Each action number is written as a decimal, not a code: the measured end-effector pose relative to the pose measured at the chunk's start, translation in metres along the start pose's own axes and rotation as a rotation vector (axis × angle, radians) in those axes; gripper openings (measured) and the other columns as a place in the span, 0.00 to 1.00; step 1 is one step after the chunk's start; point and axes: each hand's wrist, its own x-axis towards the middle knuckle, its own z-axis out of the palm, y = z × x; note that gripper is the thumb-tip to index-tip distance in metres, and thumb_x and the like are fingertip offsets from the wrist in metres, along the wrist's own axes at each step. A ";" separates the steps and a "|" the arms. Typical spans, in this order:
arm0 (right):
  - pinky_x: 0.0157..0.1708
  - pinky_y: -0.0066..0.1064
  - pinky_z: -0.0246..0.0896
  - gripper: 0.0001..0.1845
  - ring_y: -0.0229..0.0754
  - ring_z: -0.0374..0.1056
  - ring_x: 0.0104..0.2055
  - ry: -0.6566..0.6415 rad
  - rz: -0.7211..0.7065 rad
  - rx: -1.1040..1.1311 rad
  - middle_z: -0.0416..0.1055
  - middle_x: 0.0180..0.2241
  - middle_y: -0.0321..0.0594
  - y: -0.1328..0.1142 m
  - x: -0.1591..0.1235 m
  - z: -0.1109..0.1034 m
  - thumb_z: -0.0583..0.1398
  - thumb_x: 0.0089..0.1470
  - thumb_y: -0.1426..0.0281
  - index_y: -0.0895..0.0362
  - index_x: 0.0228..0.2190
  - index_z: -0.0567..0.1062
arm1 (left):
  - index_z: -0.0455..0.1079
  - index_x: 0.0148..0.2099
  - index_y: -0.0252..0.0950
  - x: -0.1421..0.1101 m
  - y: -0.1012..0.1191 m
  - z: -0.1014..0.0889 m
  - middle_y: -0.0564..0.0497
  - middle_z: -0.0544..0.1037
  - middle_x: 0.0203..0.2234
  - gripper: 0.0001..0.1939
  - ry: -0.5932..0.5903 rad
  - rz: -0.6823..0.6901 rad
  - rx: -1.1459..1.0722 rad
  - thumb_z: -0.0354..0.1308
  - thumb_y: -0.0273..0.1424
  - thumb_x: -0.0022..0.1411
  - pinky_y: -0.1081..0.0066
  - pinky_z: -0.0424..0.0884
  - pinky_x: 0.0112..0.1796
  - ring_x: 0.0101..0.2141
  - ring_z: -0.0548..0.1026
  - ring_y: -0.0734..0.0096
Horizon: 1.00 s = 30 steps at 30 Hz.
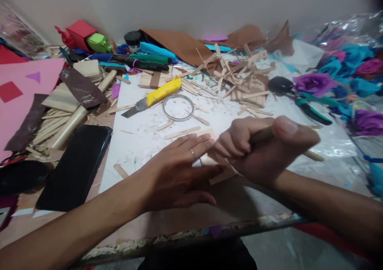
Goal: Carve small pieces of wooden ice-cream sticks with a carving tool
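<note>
My left hand [179, 166], with a ring on one finger, lies palm down with its fingers spread. Its fingertips rest on a flat pale wooden piece [223, 178], mostly covered by both hands. Beside it, my right hand [263, 150] is closed around a slim brown stick [262, 135], the thumb lying along the top. Most of that stick is hidden in the fist, so its exact kind is unclear. Just beyond the fingers are a loose craft stick [182, 132], a metal ring [178, 108] and a yellow box cutter [164, 91] with its blade out.
A heap of craft sticks [239, 74] lies at the back, near green-handled pliers [311, 106]. Paper flowers [317, 84] crowd the right side. On the left are a black phone [76, 166], a black lid [22, 177], sandpaper strips [82, 87] and pink foam sheet [18, 114].
</note>
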 end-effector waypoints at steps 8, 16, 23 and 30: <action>0.15 0.31 0.44 0.29 0.33 0.42 0.13 -0.117 -0.046 0.001 0.46 0.12 0.29 0.008 0.006 -0.004 0.57 0.61 0.49 0.52 0.17 0.59 | 0.75 0.62 0.42 0.002 0.002 -0.001 0.35 0.69 0.60 0.30 -0.006 -0.006 0.014 0.58 0.56 0.69 0.42 0.66 0.60 0.62 0.67 0.38; 0.15 0.28 0.40 0.32 0.32 0.42 0.14 -0.062 -0.111 0.072 0.45 0.13 0.28 0.020 0.001 -0.001 0.62 0.58 0.47 0.53 0.15 0.59 | 0.75 0.61 0.43 -0.002 -0.001 0.005 0.36 0.69 0.63 0.28 0.071 0.018 -0.041 0.61 0.55 0.68 0.41 0.67 0.59 0.61 0.68 0.41; 0.14 0.28 0.38 0.40 0.30 0.39 0.12 -0.014 -0.059 0.070 0.43 0.10 0.26 0.003 0.013 0.002 0.62 0.56 0.40 0.53 0.11 0.56 | 0.73 0.64 0.40 0.006 0.008 -0.009 0.33 0.70 0.60 0.31 -0.033 -0.012 -0.038 0.62 0.53 0.68 0.43 0.69 0.58 0.59 0.70 0.41; 0.15 0.29 0.36 0.34 0.31 0.41 0.13 -0.031 -0.050 0.064 0.46 0.12 0.27 0.012 0.003 0.000 0.62 0.59 0.47 0.53 0.13 0.60 | 0.74 0.64 0.41 0.010 0.011 -0.013 0.34 0.69 0.61 0.32 -0.079 -0.025 -0.039 0.59 0.56 0.68 0.42 0.68 0.59 0.59 0.69 0.40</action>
